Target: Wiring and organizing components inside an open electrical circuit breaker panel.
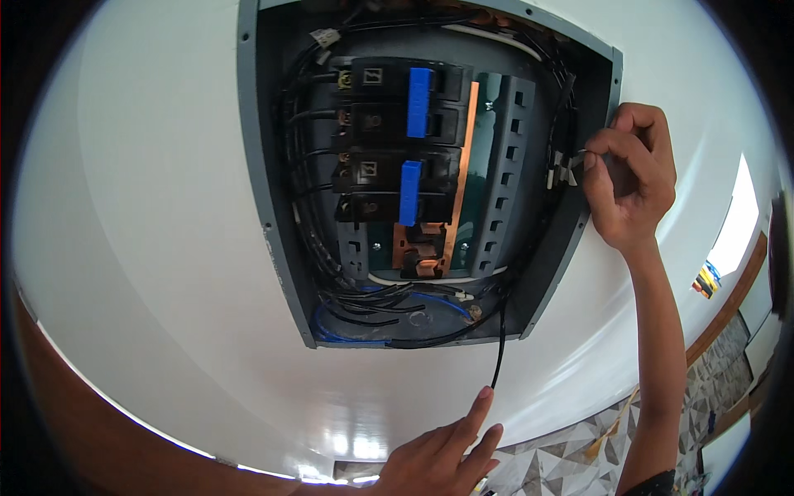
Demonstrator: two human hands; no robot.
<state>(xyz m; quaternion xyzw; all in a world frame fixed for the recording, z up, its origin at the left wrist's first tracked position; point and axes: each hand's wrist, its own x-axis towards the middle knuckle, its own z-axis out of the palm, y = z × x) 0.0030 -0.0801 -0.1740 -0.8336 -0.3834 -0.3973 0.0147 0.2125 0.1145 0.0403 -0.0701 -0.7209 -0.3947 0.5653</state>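
An open grey metal electrical panel box is set in the white wall. Inside it, black circuit breakers with blue handles sit in a stack beside a copper busbar. At the box's right edge my right hand is closed in a pinch, next to white-tagged black wires; a thin, pale piece shows at its fingertips. Below the box my left hand has its index fingertip on a black cable running out over the lower edge. The cable continues behind the fingers, which partly hide the hold.
Bundled black wires line the box's sides, and loose wire ends and a blue wire lie at its bottom. Patterned tile floor appears below right. Yellow and blue items stand farther right.
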